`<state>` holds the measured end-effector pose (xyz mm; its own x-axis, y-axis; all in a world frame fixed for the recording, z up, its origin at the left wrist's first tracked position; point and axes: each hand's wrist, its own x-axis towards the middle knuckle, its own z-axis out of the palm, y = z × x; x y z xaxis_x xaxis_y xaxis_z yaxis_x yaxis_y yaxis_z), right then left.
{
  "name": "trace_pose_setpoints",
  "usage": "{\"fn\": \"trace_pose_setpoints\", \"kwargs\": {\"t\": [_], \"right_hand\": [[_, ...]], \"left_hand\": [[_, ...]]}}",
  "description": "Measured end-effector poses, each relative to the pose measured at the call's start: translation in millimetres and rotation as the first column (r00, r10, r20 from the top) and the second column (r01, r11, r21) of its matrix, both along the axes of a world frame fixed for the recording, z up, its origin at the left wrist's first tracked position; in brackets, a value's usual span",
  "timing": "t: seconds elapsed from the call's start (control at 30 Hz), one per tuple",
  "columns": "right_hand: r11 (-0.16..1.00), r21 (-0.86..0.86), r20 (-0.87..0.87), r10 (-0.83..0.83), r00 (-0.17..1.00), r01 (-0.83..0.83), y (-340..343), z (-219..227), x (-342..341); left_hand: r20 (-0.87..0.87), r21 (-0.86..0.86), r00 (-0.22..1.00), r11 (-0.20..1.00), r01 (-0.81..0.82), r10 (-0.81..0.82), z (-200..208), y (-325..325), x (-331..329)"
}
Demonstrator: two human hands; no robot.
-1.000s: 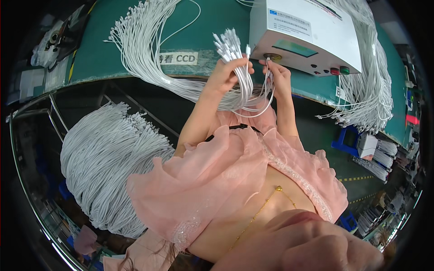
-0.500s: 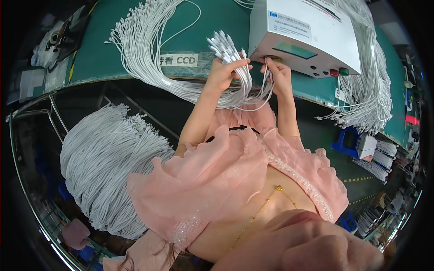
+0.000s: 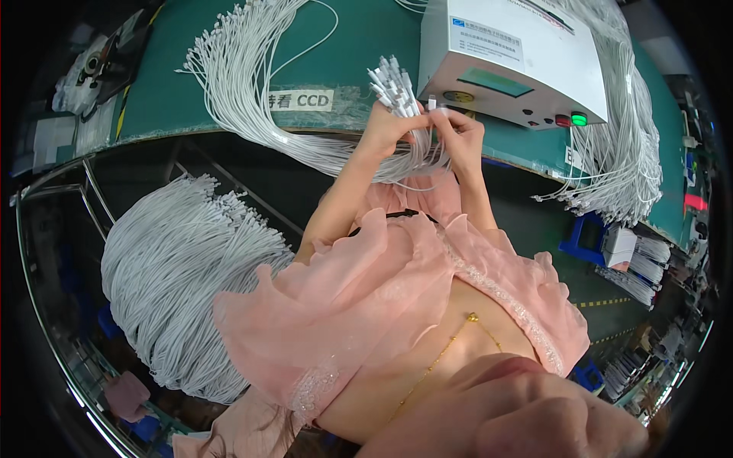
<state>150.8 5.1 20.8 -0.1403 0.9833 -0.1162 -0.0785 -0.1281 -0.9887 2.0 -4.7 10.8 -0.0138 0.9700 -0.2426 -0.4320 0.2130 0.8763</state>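
My left hand (image 3: 388,133) is closed round a bundle of white cables (image 3: 393,85), their connector ends pointing up above the fingers. Beside it, my right hand (image 3: 463,139) pinches a white cable whose plug (image 3: 432,102) sticks up from the fingertips. The left thumb reaches across to the right fingertips. Loops of cable hang beneath both hands. Just beyond the right hand stands a white tester box (image 3: 519,99) with a small screen, a round yellowish port (image 3: 458,96) facing me, and a lit green button (image 3: 579,120) beside a red one.
More white cables (image 3: 237,99) fan over the green table (image 3: 168,84) at left and trail toward my hands. Another bunch (image 3: 622,160) hangs over the table edge at right. A large cable heap (image 3: 183,290) lies by a metal rail (image 3: 53,191). A blue stool (image 3: 584,238) stands below right.
My right hand has drawn back from the port, moving left with the plug to meet my left hand. The left hand has shifted slightly right. The green button has lit up.
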Motion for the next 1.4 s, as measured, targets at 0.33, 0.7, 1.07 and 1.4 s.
{"fn": "trace_pose_setpoints", "kwargs": {"t": [0.33, 0.7, 1.07, 1.4], "right_hand": [[0.966, -0.205, -0.038, -0.166, 0.985, 0.155, 22.0, -14.2, 18.5], [0.962, -0.255, -0.083, -0.121, 0.989, 0.097, 39.6, -12.9, 19.5], [0.996, 0.091, 0.005, 0.017, 1.000, -0.017, 6.9, 3.4, 0.8], [0.963, -0.243, -0.094, -0.140, 0.986, 0.113, 21.4, -17.9, 22.0]], "left_hand": [[0.113, -0.009, 0.994, 1.000, -0.012, 0.013, 9.6, -1.6, -6.5], [0.186, 0.014, 0.978, 0.995, -0.094, 0.090, 14.7, 0.7, -10.6], [-0.024, 0.026, 0.995, 0.995, 0.097, -0.096, 6.0, -3.8, 7.4], [0.090, -0.052, 0.996, 0.998, 0.019, -0.014, 9.0, -0.9, -4.4]]}}
